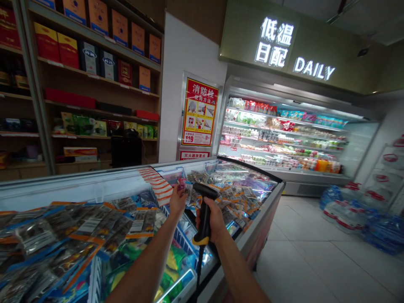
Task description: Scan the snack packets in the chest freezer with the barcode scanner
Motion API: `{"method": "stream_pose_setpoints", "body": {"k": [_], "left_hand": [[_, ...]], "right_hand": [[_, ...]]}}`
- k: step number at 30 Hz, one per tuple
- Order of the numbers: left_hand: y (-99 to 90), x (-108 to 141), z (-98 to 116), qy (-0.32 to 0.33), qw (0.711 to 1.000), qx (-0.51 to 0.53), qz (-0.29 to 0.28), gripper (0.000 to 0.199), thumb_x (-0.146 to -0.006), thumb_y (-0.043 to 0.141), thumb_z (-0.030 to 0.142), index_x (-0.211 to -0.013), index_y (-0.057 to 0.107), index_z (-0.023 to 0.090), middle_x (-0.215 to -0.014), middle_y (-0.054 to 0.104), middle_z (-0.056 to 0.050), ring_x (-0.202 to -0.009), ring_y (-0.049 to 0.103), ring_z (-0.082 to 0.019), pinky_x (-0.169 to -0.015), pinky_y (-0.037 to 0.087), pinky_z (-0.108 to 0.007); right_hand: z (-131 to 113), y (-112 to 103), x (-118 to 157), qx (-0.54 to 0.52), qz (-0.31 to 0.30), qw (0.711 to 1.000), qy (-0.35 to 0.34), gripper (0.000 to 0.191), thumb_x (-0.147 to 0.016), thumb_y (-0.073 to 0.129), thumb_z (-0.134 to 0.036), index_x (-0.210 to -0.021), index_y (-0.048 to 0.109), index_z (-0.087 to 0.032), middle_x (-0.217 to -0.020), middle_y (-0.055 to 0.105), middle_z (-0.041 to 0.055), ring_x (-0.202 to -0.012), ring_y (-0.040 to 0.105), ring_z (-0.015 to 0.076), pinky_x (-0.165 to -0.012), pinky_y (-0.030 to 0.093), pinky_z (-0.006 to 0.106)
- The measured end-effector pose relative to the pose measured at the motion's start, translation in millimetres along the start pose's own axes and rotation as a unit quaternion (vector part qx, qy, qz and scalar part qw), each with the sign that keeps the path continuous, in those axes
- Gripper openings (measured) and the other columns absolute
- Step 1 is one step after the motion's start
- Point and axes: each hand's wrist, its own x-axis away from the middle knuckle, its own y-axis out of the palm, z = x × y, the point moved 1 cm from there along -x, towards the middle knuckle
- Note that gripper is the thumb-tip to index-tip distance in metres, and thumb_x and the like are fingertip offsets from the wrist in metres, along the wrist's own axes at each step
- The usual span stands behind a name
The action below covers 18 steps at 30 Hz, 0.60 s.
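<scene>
My right hand (213,219) is wrapped round the handle of a black and yellow barcode scanner (205,212), its head tilted up and to the left, its cable hanging down. Just left of the scanner head, my left hand (177,201) pinches a small pink and clear packet (182,185) between its fingers. Both hands are over a chest freezer (113,173). Below and around them lie many flat clear packets with orange and blue edges (91,223). A sheet with orange stripes (156,185) lies by my left hand.
Green and yellow bags (172,263) fill a basket below my arms. Shelves of boxed goods (91,59) stand at the back left. A lit open fridge (284,141) is beyond the freezer. Bottled water packs (344,210) sit on the tiled floor (303,252) at right.
</scene>
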Motion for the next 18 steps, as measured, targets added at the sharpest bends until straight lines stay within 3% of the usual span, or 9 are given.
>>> {"method": "stream_pose_setpoints", "body": {"k": [6,11,15,18], "left_hand": [[-0.9,0.4,4.1,-0.015,1.0,-0.022,0.009,0.026,-0.065,0.055,0.015,-0.089,0.046,0.017,-0.08,0.065,-0.003,-0.077,0.062,-0.016,-0.071,0.046,-0.029],[6.0,3.1,7.1,0.016,0.98,-0.196,0.003,0.008,-0.072,0.048,0.019,-0.078,0.052,0.016,-0.078,0.063,-0.005,-0.077,0.06,-0.018,-0.071,0.044,-0.03],[27.0,13.4,7.0,0.082,0.958,-0.265,-0.074,0.02,-0.072,0.049,0.02,-0.09,0.054,0.014,-0.097,0.061,-0.01,-0.095,0.055,-0.019,-0.082,0.04,-0.031],[47.2,20.8,4.6,0.108,0.936,-0.316,-0.114,0.046,-0.064,0.06,0.026,-0.106,0.048,0.012,-0.118,0.05,-0.015,-0.115,0.042,-0.025,-0.094,0.032,-0.037]], "right_hand": [[-9.6,-2.1,9.9,-0.027,-0.021,0.999,0.007,0.03,-0.066,0.053,-0.046,-0.075,0.052,-0.017,-0.043,0.052,-0.0036,-0.031,0.045,0.0098,-0.03,0.035,0.02],[-10.2,-13.9,10.6,-0.038,0.007,0.999,0.016,0.028,-0.067,0.052,-0.045,-0.064,0.049,-0.017,-0.042,0.051,-0.0031,-0.031,0.044,0.0093,-0.03,0.035,0.02],[-10.5,-24.9,12.3,-0.054,0.038,0.998,0.005,0.027,-0.068,0.052,-0.044,-0.064,0.05,-0.017,-0.041,0.051,-0.0027,-0.032,0.046,0.0095,-0.03,0.034,0.019],[-13.0,-30.5,16.0,-0.059,0.044,0.997,-0.009,0.026,-0.068,0.052,-0.043,-0.068,0.052,-0.016,-0.041,0.051,-0.003,-0.032,0.046,0.0093,-0.031,0.034,0.019]]}}
